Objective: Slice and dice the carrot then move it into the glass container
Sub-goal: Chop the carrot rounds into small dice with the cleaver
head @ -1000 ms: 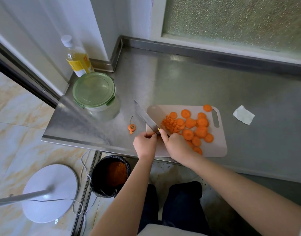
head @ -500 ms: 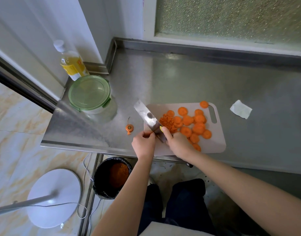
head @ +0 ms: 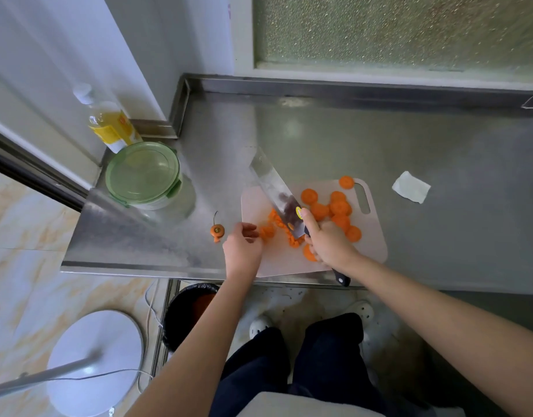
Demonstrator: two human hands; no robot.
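Brushed steel counter, glossy metal knife blade, matt plastic cutting board, translucent green plastic lid, frosted pebbled window glass

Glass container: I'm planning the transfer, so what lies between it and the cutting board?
Head view: mostly bare steel counter, with a carrot stub near the front and the tip of the knife jutting past the far corner of the cutting board.

Orange carrot slices are seen on a pale pinkish cutting board. A green lid is borne by the container; the bench is grey steel, the floor marbled cream.
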